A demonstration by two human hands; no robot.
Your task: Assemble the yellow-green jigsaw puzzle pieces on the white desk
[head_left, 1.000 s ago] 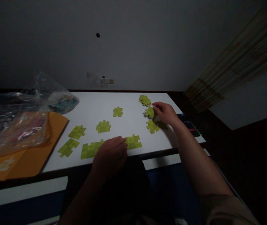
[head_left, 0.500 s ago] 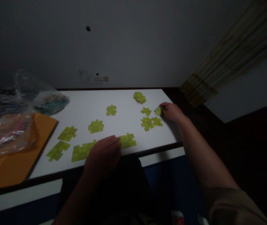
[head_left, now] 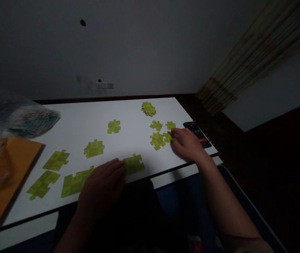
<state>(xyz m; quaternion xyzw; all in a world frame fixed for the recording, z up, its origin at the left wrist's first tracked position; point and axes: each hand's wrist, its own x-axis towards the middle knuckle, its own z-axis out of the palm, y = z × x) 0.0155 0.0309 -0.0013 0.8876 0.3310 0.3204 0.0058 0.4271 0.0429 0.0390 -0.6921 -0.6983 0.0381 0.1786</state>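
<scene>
My left hand (head_left: 102, 184) lies flat, fingers together and stretched out, over the middle of a joined strip of yellow-green puzzle pieces. The strip's left part (head_left: 73, 182) and right part (head_left: 134, 164) show on either side of it. My right hand (head_left: 188, 143) is at the right, with thumb and fingers bent about the right edge of a small puzzle piece (head_left: 167, 137), which they partly cover. Beside that piece lies a larger puzzle piece (head_left: 157, 140). Just beyond are two more, one puzzle piece (head_left: 170, 125) near my fingertips and another puzzle piece (head_left: 156, 125) to its left.
A pile of puzzle pieces (head_left: 148, 109) sits at the back of the white table (head_left: 86, 119). Several others, such as a puzzle piece (head_left: 114, 126), are spread leftward. A phone (head_left: 197, 133) lies at the right edge. An orange envelope (head_left: 20, 168) and a plastic bag (head_left: 31, 119) occupy the left.
My right hand has let go of the small piece near the phone and moved nearer, to the piece below it. The view has shifted right, and the phone shows now. My left hand stays on the strip.
</scene>
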